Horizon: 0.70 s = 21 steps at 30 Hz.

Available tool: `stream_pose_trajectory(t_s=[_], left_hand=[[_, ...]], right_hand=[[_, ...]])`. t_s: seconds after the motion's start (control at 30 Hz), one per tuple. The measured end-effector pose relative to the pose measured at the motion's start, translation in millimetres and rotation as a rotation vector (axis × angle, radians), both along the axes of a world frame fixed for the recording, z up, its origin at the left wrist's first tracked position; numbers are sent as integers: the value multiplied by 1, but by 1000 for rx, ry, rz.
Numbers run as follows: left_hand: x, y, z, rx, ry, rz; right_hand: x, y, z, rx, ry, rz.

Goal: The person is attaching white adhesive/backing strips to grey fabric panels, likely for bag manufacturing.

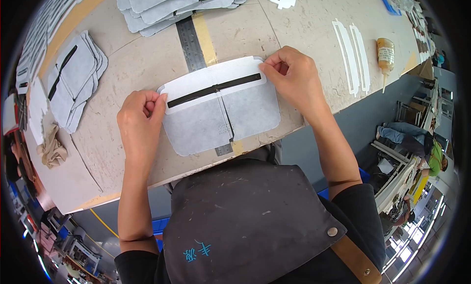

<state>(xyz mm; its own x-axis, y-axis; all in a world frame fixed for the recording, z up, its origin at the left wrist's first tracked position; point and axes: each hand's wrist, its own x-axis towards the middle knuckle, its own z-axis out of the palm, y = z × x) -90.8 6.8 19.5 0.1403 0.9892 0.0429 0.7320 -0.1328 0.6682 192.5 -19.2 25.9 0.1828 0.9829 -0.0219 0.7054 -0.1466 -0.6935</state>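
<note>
A grey fabric-like panel (250, 111) with rounded corners lies flat on the worktable before me. Along its far edge sits a white strip piece (191, 80) with a long slot, through which black material shows. My left hand (141, 116) pinches the panel and white piece at their left end, thumb against the edge. At the far right corner my right hand (292, 78) pinches them between thumb and forefinger. Under the panel runs a steel ruler (190, 45), beside a strip of tan tape (205, 39).
Stacks of similar grey panels lie at the far side (158, 11) and left (79, 78). A crumpled cloth (53, 146) is at the left edge. Rightward are white slotted frames (346, 57) and a glue bottle (385, 56). A person in green (435, 155) is beyond, right.
</note>
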Motion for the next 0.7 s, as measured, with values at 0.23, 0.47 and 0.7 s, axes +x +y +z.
stream_pose_trajectory(t_s=[0.23, 0.47, 0.7], left_hand=[[-1, 0, -1, 8, 6, -5], [0, 0, -1, 8, 6, -3], [1, -1, -1, 32, 14, -15]], right_hand=[[-1, -3, -4, 48, -55, 5], [-5, -6, -6, 85, -104, 10], [-7, -15, -4, 173, -80, 21]])
